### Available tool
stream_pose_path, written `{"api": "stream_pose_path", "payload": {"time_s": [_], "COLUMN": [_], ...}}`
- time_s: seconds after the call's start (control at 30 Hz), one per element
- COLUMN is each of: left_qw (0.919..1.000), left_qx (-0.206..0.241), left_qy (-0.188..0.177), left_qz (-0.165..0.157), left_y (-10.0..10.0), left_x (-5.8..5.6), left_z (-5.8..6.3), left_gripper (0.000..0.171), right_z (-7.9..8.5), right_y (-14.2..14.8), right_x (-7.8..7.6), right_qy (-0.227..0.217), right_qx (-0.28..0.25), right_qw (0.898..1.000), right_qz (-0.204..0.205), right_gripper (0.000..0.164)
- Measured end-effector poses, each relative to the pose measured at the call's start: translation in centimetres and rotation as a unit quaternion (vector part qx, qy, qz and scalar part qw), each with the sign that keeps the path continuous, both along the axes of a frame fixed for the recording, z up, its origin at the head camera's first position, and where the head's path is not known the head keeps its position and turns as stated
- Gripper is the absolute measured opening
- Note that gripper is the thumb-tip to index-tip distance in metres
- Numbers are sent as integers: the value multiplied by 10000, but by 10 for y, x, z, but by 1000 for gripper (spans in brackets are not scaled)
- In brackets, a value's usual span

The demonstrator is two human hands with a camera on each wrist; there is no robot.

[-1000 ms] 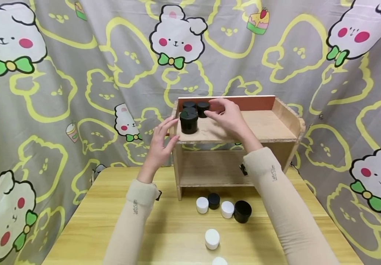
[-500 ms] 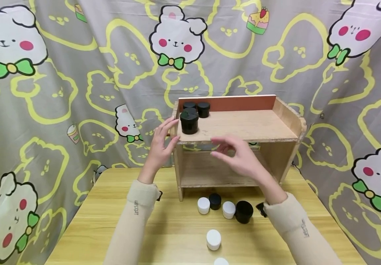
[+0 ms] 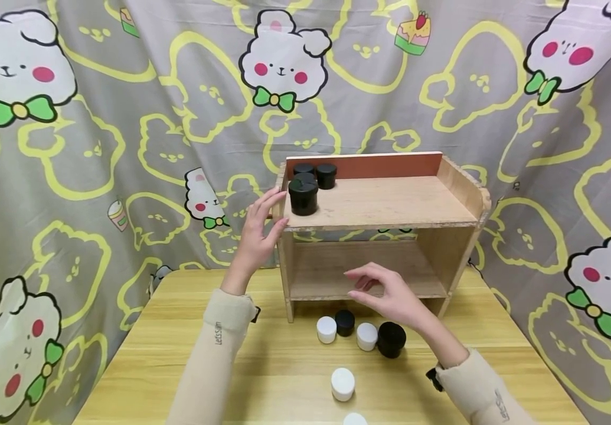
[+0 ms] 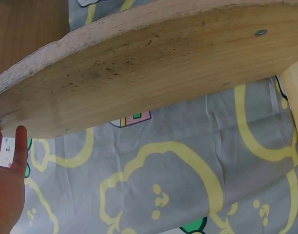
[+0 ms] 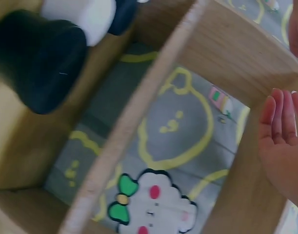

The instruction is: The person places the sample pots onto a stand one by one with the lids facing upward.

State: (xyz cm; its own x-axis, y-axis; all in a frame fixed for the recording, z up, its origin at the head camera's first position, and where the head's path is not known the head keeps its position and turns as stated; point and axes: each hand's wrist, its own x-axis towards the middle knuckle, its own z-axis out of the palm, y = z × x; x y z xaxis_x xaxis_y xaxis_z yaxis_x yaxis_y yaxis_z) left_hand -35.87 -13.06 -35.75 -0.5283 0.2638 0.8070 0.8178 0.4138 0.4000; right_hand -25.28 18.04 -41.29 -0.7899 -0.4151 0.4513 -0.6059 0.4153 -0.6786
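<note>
My left hand (image 3: 258, 230) touches the outer left side panel of a small two-tier wooden shelf (image 3: 390, 203), its fingers extended along the edge. In the left wrist view, fingers (image 4: 21, 146) show near the panel. On the top tier at the left stand several black lidded jars: a large one (image 3: 303, 198) in front, a smaller one (image 3: 326, 176) at the back, others partly hidden. My right hand (image 3: 390, 295) hovers empty before the lower tier, fingers loosely bent. Just below it on the table are a large black jar (image 3: 391, 340) and a white jar (image 3: 366, 336).
Another white jar (image 3: 326, 330) and a small black jar (image 3: 345, 323) stand by the shelf's front. Nearer are a white jar (image 3: 343, 384) and one cut off by the frame (image 3: 355, 419). A patterned curtain (image 3: 204, 118) hangs behind the wooden table (image 3: 140, 354).
My right hand has drawn away from the small black jar on the top tier and come down toward the jars on the table. The left hand stays at the side panel.
</note>
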Motion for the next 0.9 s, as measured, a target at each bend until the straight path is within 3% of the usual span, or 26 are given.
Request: {"api": "stream_pose_path", "payload": {"time_s": [0.37, 0.6, 0.9], "left_qw": [10000, 10000, 9999], "left_qx": [7, 30, 52], "left_qy": [24, 52, 92], "left_qz": [2, -2, -58], "left_y": [-3, -2, 3], "left_x": [-2, -1, -2], "left_z": [2, 2, 0], "left_gripper": [52, 51, 51], "right_z": [-48, -70, -89], "right_y": [6, 7, 12], "right_x": [-4, -10, -14], "right_qy": [-651, -735, -710], "right_qx": [484, 870, 1067], "right_qw": [9967, 9934, 9918], "right_qz": [55, 147, -16], "right_gripper": [38, 37, 39]}}
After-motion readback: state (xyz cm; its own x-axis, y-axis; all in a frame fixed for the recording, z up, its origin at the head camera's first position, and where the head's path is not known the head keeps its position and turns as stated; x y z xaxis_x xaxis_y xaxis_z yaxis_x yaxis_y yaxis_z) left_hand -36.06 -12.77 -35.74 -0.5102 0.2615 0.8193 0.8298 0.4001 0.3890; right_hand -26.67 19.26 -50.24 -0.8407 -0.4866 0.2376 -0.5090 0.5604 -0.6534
